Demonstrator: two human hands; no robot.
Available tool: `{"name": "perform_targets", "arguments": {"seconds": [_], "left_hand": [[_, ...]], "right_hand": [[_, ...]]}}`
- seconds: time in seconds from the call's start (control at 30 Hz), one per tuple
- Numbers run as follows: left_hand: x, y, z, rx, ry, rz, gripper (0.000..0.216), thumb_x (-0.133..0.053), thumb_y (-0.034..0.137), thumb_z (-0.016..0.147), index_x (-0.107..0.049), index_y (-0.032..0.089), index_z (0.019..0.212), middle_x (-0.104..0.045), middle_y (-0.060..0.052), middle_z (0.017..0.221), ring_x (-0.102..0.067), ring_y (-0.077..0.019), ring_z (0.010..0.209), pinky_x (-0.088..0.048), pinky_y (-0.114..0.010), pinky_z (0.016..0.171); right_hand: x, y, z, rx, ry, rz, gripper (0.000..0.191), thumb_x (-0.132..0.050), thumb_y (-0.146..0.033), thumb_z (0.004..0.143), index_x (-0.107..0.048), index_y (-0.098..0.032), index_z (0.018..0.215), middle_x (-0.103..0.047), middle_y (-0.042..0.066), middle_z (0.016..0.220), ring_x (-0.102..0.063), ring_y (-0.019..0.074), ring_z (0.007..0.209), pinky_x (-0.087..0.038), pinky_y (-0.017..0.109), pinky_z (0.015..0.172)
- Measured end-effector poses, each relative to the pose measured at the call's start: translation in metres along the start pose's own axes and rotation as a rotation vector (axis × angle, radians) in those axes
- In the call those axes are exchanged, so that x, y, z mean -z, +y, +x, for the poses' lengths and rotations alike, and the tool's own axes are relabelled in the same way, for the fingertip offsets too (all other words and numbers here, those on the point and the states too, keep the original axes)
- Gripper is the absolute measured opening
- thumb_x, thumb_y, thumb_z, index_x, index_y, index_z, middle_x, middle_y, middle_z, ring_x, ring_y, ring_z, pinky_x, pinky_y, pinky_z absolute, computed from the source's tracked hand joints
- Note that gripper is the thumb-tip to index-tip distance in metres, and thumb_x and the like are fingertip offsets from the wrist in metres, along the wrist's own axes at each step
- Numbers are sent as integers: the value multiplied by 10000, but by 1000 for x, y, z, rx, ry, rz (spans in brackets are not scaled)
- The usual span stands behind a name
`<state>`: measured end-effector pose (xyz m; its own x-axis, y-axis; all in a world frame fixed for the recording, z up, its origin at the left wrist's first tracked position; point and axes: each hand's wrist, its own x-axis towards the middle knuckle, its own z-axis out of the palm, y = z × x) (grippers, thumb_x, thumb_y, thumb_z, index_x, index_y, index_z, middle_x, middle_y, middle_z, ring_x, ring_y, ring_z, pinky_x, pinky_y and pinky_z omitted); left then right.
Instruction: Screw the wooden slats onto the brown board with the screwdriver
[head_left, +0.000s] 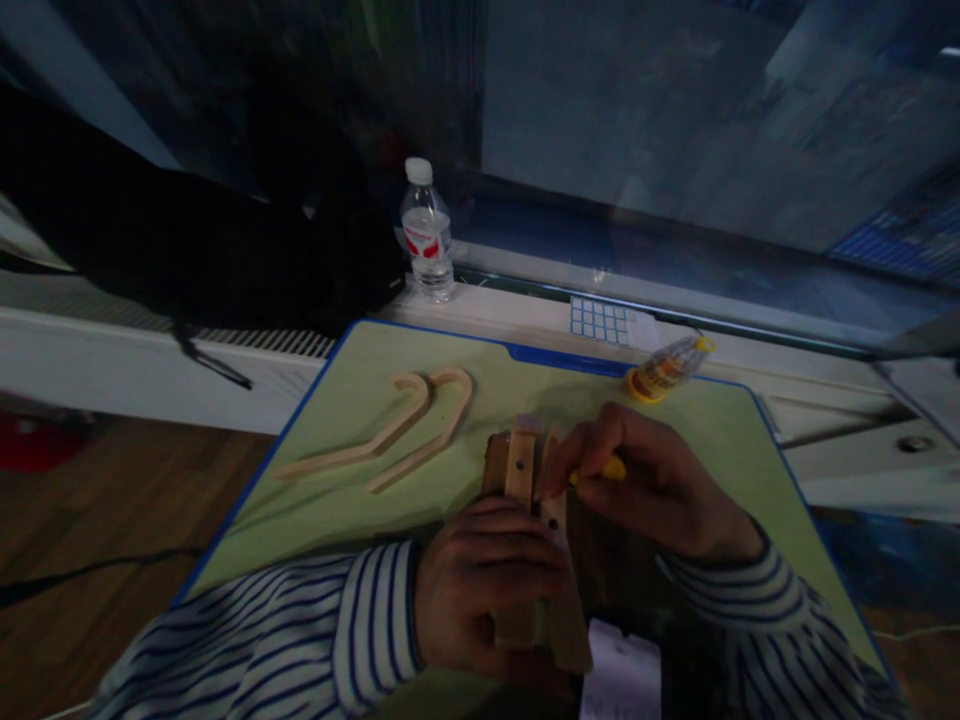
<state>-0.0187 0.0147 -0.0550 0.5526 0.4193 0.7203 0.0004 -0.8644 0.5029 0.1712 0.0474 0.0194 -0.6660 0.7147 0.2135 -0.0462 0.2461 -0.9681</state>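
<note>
My left hand (480,585) is closed around a bundle of flat wooden pieces (523,470) with small holes, holding them upright over the green mat (352,400). My right hand (652,485) pinches a small yellow-handled tool (611,468), its tip touching the edge of one wooden piece. Both sleeves are white with blue stripes. Two curved wooden runners (405,430) lie side by side on the mat to the left of my hands.
A clear water bottle (427,240) stands on the white sill behind the mat. A small glue bottle (667,368) lies on its side at the mat's far right edge, beside a blue-gridded sheet (604,322). White paper (622,680) lies near my wrists. A dark bag is at left.
</note>
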Motion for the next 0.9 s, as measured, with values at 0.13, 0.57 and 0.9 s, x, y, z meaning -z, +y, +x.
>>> {"name": "perform_targets", "arguments": {"seconds": [0.13, 0.57, 0.9], "left_hand": [[0, 1, 0, 10, 12, -2, 437, -712, 449, 673, -618, 143, 971, -727, -62, 845, -675, -190, 836, -524, -332, 768], [1, 3, -2, 50, 7, -3, 405, -683, 435, 718, -625, 143, 992, -724, -72, 895, -662, -202, 890, -522, -343, 806], [-1, 2, -3, 42, 6, -2, 401, -700, 423, 701, -628, 139, 975, -726, -66, 885, -659, -205, 901, -519, -354, 819]], "right_hand": [[-2, 3, 9, -55, -1, 142, 128, -554, -205, 849, -426, -216, 839, -558, -17, 766, -527, 102, 650, -440, 251, 578], [-34, 20, 18, 60, 476, -212, 113, -376, -242, 917, -474, -239, 972, -422, -43, 660, -389, 97, 514, -349, 225, 451], [-40, 22, 6, -38, 629, -505, 205, -293, -275, 935, -386, -257, 1116, -494, -5, 759, -504, 135, 601, -429, 257, 514]]}}
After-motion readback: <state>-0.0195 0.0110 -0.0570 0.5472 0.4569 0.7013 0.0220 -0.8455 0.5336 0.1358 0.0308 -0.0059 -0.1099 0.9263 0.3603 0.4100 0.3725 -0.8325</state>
